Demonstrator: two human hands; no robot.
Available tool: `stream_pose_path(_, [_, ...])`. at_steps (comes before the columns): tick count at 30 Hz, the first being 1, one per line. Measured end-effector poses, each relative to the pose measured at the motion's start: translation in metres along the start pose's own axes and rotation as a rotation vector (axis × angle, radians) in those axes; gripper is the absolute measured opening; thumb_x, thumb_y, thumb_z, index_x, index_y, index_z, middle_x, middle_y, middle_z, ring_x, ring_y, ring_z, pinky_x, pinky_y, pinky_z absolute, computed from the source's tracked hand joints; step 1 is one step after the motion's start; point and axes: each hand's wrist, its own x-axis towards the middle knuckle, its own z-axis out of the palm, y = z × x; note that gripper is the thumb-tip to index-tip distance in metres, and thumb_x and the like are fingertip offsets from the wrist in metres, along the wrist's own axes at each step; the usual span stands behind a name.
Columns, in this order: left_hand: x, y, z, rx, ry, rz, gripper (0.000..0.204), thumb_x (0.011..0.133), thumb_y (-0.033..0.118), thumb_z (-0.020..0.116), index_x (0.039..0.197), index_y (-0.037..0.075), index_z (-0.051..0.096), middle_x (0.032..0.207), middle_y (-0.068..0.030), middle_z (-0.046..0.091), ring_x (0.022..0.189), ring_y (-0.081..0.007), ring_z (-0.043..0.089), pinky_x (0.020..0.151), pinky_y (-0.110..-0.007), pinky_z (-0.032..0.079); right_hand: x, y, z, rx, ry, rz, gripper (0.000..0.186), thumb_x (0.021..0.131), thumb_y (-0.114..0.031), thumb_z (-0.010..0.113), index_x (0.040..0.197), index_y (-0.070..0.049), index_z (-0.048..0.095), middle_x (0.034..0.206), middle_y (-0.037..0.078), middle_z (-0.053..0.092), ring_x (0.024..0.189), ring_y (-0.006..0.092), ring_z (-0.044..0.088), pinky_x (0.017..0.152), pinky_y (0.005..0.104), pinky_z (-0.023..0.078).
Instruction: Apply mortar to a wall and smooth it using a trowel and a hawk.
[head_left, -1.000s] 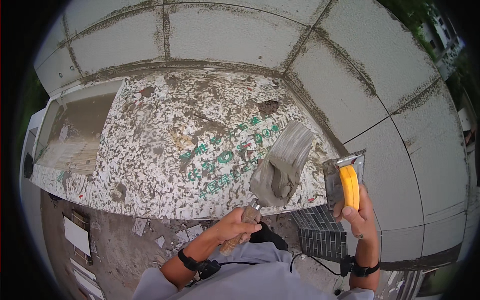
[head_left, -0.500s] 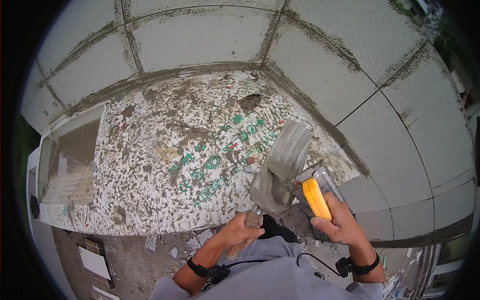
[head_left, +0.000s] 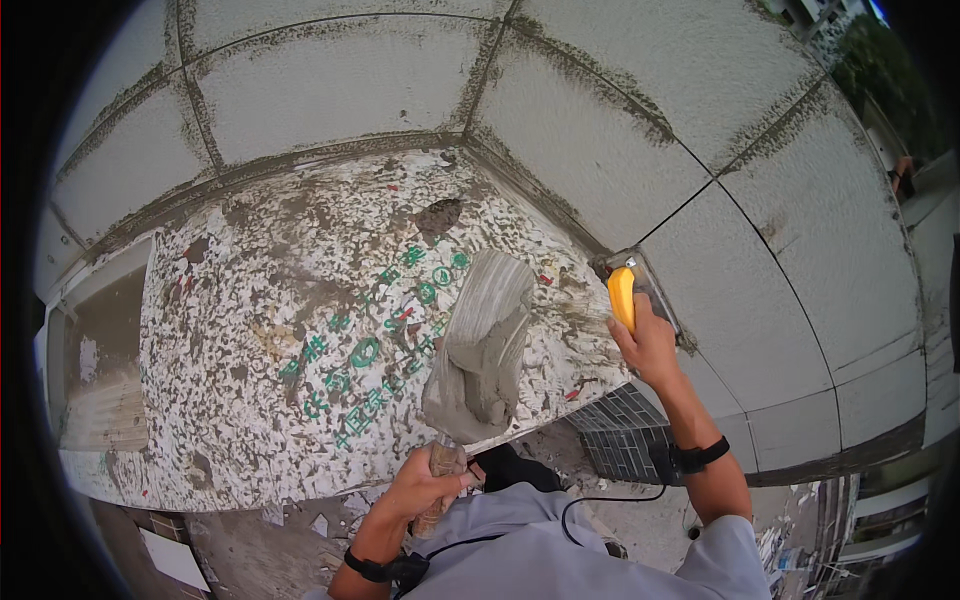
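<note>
My left hand (head_left: 418, 487) is wrapped round the handle of a hawk (head_left: 505, 285), a long grey metal plate. Wet grey mortar (head_left: 490, 375) lies heaped on its near part, over a white, mortar-spattered sheet with green printing (head_left: 250, 400). To the right, my right hand (head_left: 650, 345) grips the yellow handle of a plastering trowel (head_left: 621, 297). The trowel's metal blade stands at the bottom of the grey panelled wall (head_left: 780, 290), along the sheet's right edge. Whether the blade's whole face touches the wall, I cannot tell.
Large grey panels (head_left: 330, 85) with mortar-smeared joints rise at the far side. A recessed tray-like opening (head_left: 105, 350) lies at the left. Dark narrow tiles (head_left: 615, 435) cover a face below the sheet's near right edge. Scraps litter the floor (head_left: 260, 555).
My right hand has moved the trowel away from the hawk's mortar, forward to the wall's lower edge. The view has shifted, and the hawk now appears further left.
</note>
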Motion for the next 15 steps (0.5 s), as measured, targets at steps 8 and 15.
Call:
stream_pose_path(8, [-0.018, -0.009, -0.021, -0.095, 0.2, 0.016, 0.021, 0.077, 0.001, 0.072, 0.087, 0.001, 0.054, 0.064, -0.0024, 0.054, 0.047, -0.0108, 0.053, 0.043, -0.026, 0.042, 0.076, 0.093, 0.07, -0.208, 0.037, -0.09, 0.041, 0.091, -0.035, 0.06, 0.107, -0.003, 0.04, 0.068, 0.022, 0.063, 0.062, 0.0433, 0.062, 0.054, 0.0508, 0.048])
stream_pose_path(15, [-0.021, -0.016, -0.026, -0.11, 0.291, 0.007, 0.022, 0.077, 0.001, 0.072, 0.089, 0.0, 0.054, 0.064, -0.0022, 0.055, 0.048, -0.0109, 0.053, 0.044, -0.026, 0.042, 0.11, 0.116, 0.107, -0.359, 0.0, -0.141, 0.038, 0.09, -0.033, 0.06, 0.104, -0.003, 0.04, 0.066, 0.019, 0.064, 0.056, 0.0393, 0.063, 0.049, 0.0499, 0.047])
